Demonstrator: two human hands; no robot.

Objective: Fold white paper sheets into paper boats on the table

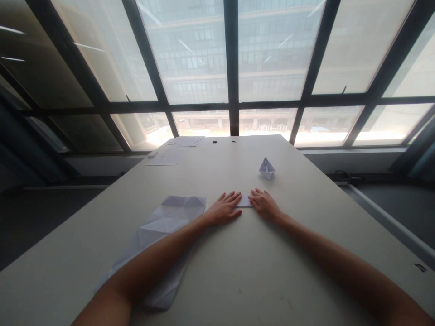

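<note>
A small folded piece of white paper (244, 202) lies flat on the white table (224, 167). My left hand (226, 207) rests on its left end, palm down with the fingers stretched out. On the right end lies my right hand (264, 204), also flat with its fingers extended. Both hands cover part of the paper, so its full shape is hidden. Beyond my right hand stands a folded paper boat (267, 169). Under my left forearm spreads a large creased sheet of paper (170, 217), partly hidden by the arm.
Loose white sheets (166, 156) lie at the table's far left, with a small pale object (152, 154) beside them. Two dark round holes (215, 141) sit near the far edge. Large framed windows (233, 68) rise behind the table. A dark mark (420, 267) shows at the right edge.
</note>
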